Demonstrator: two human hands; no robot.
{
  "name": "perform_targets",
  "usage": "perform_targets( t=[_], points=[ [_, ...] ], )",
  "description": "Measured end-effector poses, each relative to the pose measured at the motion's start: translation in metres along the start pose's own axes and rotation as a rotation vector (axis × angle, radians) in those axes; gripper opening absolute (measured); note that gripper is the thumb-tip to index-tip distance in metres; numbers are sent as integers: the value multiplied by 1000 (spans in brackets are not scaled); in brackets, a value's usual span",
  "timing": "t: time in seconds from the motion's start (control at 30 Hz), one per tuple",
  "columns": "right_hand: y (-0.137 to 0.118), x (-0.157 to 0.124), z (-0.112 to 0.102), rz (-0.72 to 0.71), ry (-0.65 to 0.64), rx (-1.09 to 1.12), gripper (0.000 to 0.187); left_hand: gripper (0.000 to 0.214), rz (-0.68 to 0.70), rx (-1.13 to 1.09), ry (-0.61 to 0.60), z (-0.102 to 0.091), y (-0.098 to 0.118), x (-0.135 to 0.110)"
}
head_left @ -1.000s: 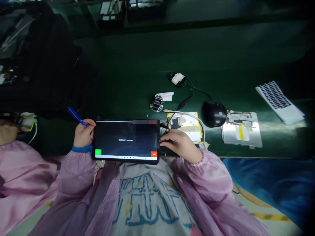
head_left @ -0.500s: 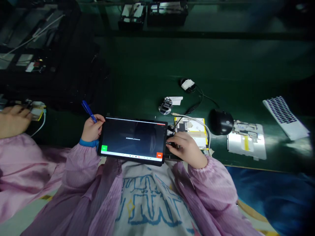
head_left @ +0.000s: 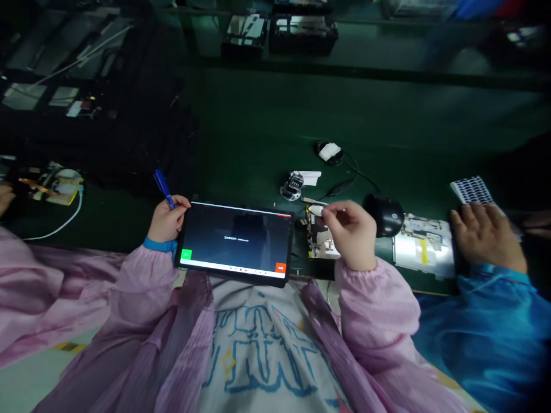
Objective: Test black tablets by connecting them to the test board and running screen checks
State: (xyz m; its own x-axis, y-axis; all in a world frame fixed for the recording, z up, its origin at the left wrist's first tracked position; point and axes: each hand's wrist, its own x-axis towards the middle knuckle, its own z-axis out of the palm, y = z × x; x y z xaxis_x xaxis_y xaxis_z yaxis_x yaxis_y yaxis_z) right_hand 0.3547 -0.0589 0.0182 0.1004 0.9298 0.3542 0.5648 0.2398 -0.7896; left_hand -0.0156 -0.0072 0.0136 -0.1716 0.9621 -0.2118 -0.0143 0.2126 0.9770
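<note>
My left hand (head_left: pixel 166 221) grips the left edge of a tablet (head_left: pixel 236 244) with a lit dark screen, which shows a green box at lower left and a red one at lower right. A capped blue pen (head_left: pixel 162 184) sticks up from the same hand. To the tablet's right, my right hand (head_left: pixel 353 232) is raised with thumb and finger pinched; what lies between them is too small to make out. Just beneath it is an opened device with exposed circuitry (head_left: pixel 319 241), partly hidden by the hand. A white cable end (head_left: pixel 309 201) lies close by.
Behind the tablet sit a small counter (head_left: pixel 293 184) and a coiled black cable (head_left: pixel 329 152). A black scanner (head_left: pixel 385 217) stands beside a silver opened panel (head_left: pixel 424 246). At right, a co-worker's hand (head_left: pixel 491 235) rests on a patterned white sheet (head_left: pixel 471 189). Black trays (head_left: pixel 303 34) stand behind.
My right hand has left the tablet's right edge and moved right and up, over the opened device. A co-worker's blue-sleeved hand has appeared at right. The left-hand neighbour's hand has drawn back.
</note>
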Motion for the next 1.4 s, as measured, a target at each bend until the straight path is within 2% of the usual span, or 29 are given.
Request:
perform_targets(
  t=[0.07,0.13,0.17,0.27,0.33,0.4,0.5,0.6,0.7,0.87,1.0,1.13,1.27,1.4],
  points=[
    [-12,5,16,0,83,73,35,4,6,-28,-25,0,0,-1],
    [-37,0,38,-88,25,67,63,4,18,-52,-50,0,0,-2],
    [-52,-7,51,-141,-34,31,68,4,24,-63,-61,1,0,-2],
    [-100,-40,88,-396,-443,-77,58,11,39,-98,-80,1,-3,-3],
    [-123,-61,112,-540,-644,-143,59,18,49,-122,-82,0,-5,-4],
    [-135,-73,131,-576,-716,-206,65,25,62,-133,-90,-1,-7,-4],
    [-139,-76,145,-558,-696,-269,72,32,83,-131,-114,-2,-9,-4],
    [-135,-72,134,-514,-587,-295,75,35,91,-126,-124,-3,-9,-5],
    [-123,-73,107,-400,-476,-369,78,34,85,-123,-129,-4,-9,-5],
    [-94,-88,73,-316,-426,-534,68,26,83,-128,-152,-4,-10,-5],
    [-79,-101,69,-375,-341,-525,45,22,75,-116,-165,-3,-10,-5],
    [-74,-105,71,-450,-287,-480,23,19,80,-100,-171,-3,-9,-5],
    [-72,-104,71,-440,-252,-485,23,16,79,-100,-183,-3,-10,-4],
    [-70,-104,70,-442,-275,-488,24,16,53,-100,-181,-4,-11,-3]
  ],
)
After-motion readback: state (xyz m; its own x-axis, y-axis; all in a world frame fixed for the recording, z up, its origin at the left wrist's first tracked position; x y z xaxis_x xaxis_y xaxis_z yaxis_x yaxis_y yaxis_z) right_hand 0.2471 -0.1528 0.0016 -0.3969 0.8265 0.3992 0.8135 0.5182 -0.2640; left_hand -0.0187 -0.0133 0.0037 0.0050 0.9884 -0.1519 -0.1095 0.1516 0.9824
